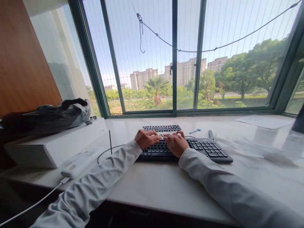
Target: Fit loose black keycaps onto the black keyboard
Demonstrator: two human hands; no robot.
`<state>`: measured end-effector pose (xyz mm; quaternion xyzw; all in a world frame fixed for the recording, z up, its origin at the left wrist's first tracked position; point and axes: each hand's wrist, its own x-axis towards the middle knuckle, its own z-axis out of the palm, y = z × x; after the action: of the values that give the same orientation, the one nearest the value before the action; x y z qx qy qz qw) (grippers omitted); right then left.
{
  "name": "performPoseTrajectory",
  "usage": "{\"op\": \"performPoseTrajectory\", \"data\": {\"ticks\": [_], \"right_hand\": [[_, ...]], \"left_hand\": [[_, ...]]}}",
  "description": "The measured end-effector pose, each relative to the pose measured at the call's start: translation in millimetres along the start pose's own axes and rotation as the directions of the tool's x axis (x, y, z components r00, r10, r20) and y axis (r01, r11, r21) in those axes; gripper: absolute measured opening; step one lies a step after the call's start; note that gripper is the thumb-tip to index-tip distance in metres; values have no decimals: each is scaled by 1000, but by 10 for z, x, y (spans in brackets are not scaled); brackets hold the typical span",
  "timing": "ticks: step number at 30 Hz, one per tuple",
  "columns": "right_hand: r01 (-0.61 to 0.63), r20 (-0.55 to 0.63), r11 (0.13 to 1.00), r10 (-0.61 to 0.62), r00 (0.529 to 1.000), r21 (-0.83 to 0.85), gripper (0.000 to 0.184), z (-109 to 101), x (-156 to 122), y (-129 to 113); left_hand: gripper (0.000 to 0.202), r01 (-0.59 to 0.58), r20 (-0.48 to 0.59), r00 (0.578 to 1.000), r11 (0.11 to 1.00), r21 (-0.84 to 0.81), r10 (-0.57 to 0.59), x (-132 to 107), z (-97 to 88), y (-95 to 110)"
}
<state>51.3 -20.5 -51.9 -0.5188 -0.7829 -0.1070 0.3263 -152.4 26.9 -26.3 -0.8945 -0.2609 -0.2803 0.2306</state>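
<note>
A black full-size keyboard lies on the white marble-patterned sill, its number pad to the right. My left hand is above the keyboard's left part, fingers closed together and pointing right. Over the middle keys, my right hand has its fingers bent and closed, with its tips meeting those of my left hand. Between the fingertips sits a small dark piece, too small to name. Just behind the hands is a narrow panel of black keys, partly covered by the fingers.
A small blue tool and a grey stick-like piece lie behind the keyboard. Crumpled clear plastic and white paper are to the right. Leftward are a black pen-like stick, a white power strip and a white box bearing a black bag.
</note>
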Motion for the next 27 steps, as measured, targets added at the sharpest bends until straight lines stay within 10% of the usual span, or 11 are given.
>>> {"op": "performPoseTrajectory", "data": {"ticks": [14, 27], "right_hand": [[40, -65, 840, -6, 998, 541, 28, 38, 18, -18], [-34, 8, 908, 34, 999, 417, 42, 15, -16, -46]], "left_hand": [[31, 6, -219, 975, 991, -137, -36, -48, -54, 73], [32, 29, 10, 1000, 938, -346, -27, -8, -91, -10]]}}
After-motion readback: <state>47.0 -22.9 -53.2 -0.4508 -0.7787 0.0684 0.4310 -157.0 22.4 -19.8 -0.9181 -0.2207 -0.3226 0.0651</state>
